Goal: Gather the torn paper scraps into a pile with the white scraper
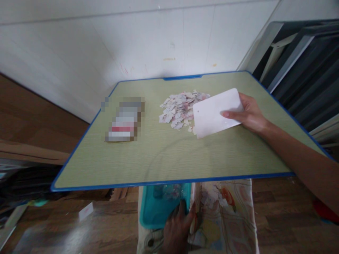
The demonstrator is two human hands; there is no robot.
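My right hand (249,112) grips a flat white card (215,112) with a small hole near one corner, thumb on top and the other fingers beneath. The card is tilted above the green tabletop (169,158) and covers the right side of a heap of torn paper scraps (178,109). Below the table's front edge, my left hand (176,225) is closed at the right rim of a teal tray (153,211). Beside its thumb stands a pale, narrow object (195,199) whose kind I cannot make out. What the fingers grip is partly hidden.
A blurred-out rectangular item (123,121) lies on the table's left side. Under the table, a patterned cloth (225,225) carries more paper scraps (212,195). Dark panels (307,63) lean at the right. A white piece of paper (86,211) is on the wooden floor.
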